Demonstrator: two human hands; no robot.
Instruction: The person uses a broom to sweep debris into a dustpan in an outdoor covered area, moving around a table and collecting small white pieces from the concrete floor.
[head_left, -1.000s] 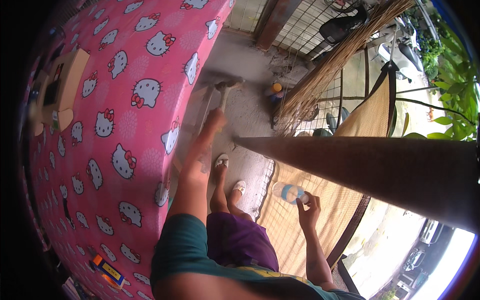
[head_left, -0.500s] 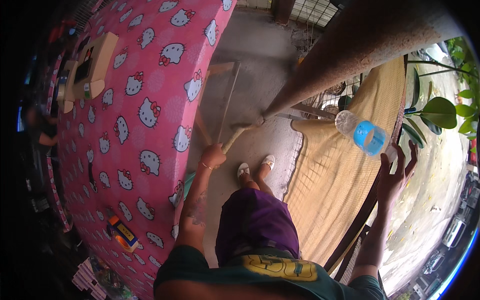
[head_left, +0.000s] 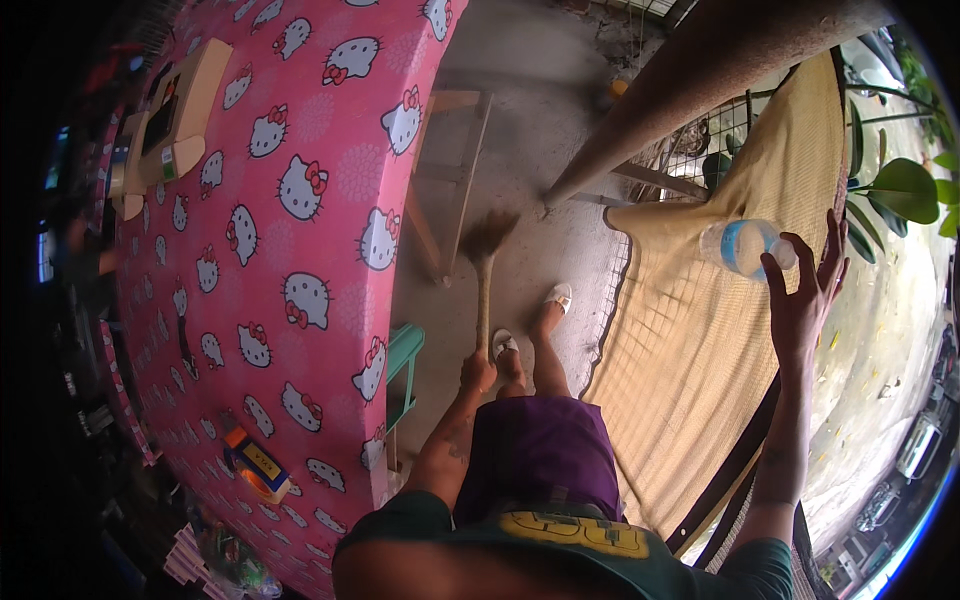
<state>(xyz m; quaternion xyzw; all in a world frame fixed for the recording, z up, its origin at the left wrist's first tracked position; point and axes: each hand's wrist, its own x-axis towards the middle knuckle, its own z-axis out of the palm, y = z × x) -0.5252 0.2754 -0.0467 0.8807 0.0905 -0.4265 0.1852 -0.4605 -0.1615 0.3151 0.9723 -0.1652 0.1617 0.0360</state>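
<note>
Right hand (head_left: 803, 300): fingers spread wide, tips just touching cap end of clear plastic bottle w/ blue label (head_left: 742, 247), which sits in the air up by the yellow woven mat (head_left: 690, 330) hung on the wire fence. Left hand (head_left: 478, 372): fingers wrapped tight round pale wooden handle of straw broom (head_left: 485, 262), bristles on grey concrete floor (head_left: 520, 130) beside table w/ pink cat-print cloth (head_left: 270, 240).

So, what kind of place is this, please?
Probably a covered porch or yard edge of a home: a table under a pink cartoon-cat cloth, a bare concrete floor being swept with a broom, and a wire fence with plants beyond.
</note>
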